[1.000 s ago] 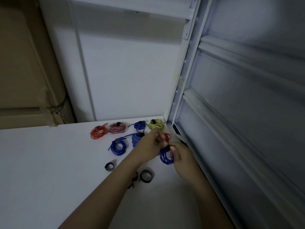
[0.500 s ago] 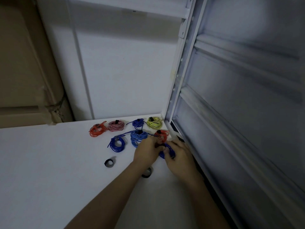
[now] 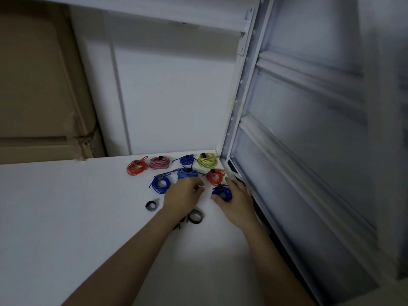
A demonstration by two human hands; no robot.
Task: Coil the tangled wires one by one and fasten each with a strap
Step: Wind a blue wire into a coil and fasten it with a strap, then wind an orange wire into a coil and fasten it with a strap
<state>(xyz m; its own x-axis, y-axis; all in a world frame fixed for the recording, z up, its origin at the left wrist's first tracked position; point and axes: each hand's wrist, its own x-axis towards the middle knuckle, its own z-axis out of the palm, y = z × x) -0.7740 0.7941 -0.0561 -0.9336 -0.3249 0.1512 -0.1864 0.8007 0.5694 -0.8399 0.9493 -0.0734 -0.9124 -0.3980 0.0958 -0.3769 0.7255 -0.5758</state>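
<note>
Your hands have parted since half a second ago: then both were bunched together over the dark blue coil, now they sit apart with white tabletop between them. Your right hand (image 3: 237, 198) holds the dark blue coil (image 3: 221, 192) down on the table, thumb curled against its near edge and fingers along its right side; a black strap crosses the coil's top. Your left hand (image 3: 184, 195) has come off that coil and hovers just to its left, fingers loosely curled, gripping nothing that you can make out (the fingertips are blurred).

Beyond your hands lie the finished bundles: a red coil (image 3: 215, 176) just behind the dark blue one, a light blue coil (image 3: 187, 174) at your left fingertips, another blue coil (image 3: 161, 184) to its left. The back row runs orange coil (image 3: 136, 168), pink coil (image 3: 160, 162), small blue coil (image 3: 187, 160), yellow coil (image 3: 207, 159).

Spare straps: one rolled strap (image 3: 152, 205) left of your left wrist, another strap loop (image 3: 195, 215) partly under that wrist.

Edges: the metal shelving frame (image 3: 240, 133) runs close along your right hand's outer side. The white table (image 3: 55, 217) lies open to the left; a cardboard box (image 3: 39, 85) stands behind it.
</note>
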